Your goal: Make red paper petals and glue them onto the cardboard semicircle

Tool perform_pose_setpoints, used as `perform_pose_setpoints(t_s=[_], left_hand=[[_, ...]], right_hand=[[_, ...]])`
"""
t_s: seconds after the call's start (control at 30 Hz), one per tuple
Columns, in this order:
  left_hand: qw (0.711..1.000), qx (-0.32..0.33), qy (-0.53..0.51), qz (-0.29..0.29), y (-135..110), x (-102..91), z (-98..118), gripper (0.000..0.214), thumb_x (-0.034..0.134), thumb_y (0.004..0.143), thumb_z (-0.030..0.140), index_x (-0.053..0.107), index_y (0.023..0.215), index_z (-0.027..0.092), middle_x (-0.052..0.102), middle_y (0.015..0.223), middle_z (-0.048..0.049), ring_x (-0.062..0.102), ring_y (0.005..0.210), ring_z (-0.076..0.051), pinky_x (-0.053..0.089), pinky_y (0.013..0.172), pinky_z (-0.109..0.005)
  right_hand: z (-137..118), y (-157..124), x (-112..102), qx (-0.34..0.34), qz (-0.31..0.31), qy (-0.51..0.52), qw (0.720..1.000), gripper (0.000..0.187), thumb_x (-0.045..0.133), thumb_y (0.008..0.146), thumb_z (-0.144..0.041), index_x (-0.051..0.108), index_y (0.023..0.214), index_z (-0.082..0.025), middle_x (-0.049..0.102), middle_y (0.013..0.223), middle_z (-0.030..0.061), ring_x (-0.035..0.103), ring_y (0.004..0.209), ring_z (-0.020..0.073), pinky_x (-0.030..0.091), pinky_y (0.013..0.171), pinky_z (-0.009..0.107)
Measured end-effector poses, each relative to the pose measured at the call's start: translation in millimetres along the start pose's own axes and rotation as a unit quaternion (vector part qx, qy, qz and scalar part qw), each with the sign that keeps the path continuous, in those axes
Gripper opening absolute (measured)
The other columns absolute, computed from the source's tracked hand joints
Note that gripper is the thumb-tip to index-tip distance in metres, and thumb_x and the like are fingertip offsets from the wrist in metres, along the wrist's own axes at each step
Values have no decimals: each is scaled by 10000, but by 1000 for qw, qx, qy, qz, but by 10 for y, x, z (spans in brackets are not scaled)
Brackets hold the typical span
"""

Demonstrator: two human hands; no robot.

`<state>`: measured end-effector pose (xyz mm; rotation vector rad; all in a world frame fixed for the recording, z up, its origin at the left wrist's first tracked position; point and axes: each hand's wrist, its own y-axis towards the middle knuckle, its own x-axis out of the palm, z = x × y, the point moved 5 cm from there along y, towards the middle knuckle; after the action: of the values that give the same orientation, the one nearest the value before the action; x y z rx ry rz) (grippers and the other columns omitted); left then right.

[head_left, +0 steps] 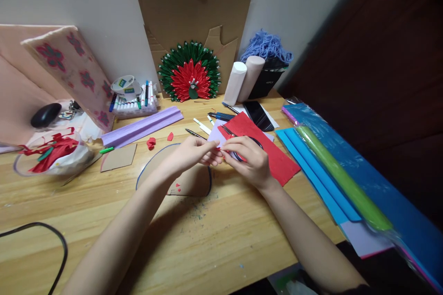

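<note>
Two bare hands meet at the middle of a wooden table (214, 239), seen from our head camera looking down. Our left hand (194, 152) and right hand (251, 159) come together fingertip to fingertip, pinching a small red paper piece (221, 151) between them. Only a sliver of red shows between the fingers (212, 146); its shape is too hidden to tell. Both hands are closed in a fine pinch on it, not clenched into fists.

We judge the step in hand to be folding or shaping this small piece. The next move seems to call for a careful, firm press with the fingertips, keeping the paper from slipping.

Under our right hand lies a red sheet (273, 156), with what look like scissors (242, 140) partly hidden beneath the palm. Under our left wrist sits a half-round cardboard cutout (187, 182) edged in blue, with a few red scraps on it. Two more red scraps (151, 143) lie just beyond it.

Against the back wall leans a green and red paper rosette (189, 73) made of many folded petals. To the left, a clear bowl (51, 154) holds red paper trimmings. To the right, blue sheets (318, 170) and a green roll (342, 179) lie well apart from the hands. Pens (204, 125) lie near the far edge of the red sheet.
</note>
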<state>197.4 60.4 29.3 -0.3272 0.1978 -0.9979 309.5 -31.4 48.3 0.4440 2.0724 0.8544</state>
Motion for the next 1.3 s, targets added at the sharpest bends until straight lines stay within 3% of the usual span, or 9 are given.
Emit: perform_pose_setpoints(t_s=[0.23, 0.6, 0.8, 1.03, 1.3], left_hand=[[999, 37, 31, 2, 10, -30, 12, 219, 592, 769, 294, 700, 759, 104, 720, 779, -103, 637, 660, -119, 505, 675, -254], [997, 36, 50, 45, 15, -31, 15, 147, 599, 734, 226, 705, 743, 125, 700, 697, -60, 630, 651, -117, 491, 651, -237], [991, 93, 94, 29, 4, -17, 62, 187, 588, 764, 278, 697, 749, 127, 698, 735, -55, 625, 698, -125, 477, 685, -239], [980, 130, 145, 44, -46, -1, 159, 200, 599, 783, 300, 704, 794, 130, 715, 795, -62, 640, 747, -146, 479, 707, -249], [962, 183, 191, 72, -104, 33, 241, 148, 659, 746, 259, 721, 809, 140, 737, 816, -64, 673, 717, -160, 514, 653, -238]], right_hand=[[9, -22, 40, -47, -11, -27, 998, 121, 577, 815, -150, 634, 899, -216, 657, 902, 64, 606, 811, 174, 512, 725, 328], [10, -25, 41, -78, -50, -70, 993, 129, 563, 825, -154, 636, 884, -242, 661, 914, 53, 597, 802, 175, 501, 720, 330], [15, 7, 5, -38, -16, -24, 999, 111, 593, 794, -146, 628, 875, -213, 642, 915, 61, 598, 831, 177, 516, 728, 327], [31, 64, -27, 52, -20, 39, 998, 59, 592, 786, -160, 622, 803, -207, 619, 891, 59, 613, 825, 176, 522, 730, 326], [73, 67, -40, 74, -14, 76, 994, 64, 605, 779, -147, 628, 797, -204, 640, 841, 45, 619, 815, 174, 513, 737, 319]])
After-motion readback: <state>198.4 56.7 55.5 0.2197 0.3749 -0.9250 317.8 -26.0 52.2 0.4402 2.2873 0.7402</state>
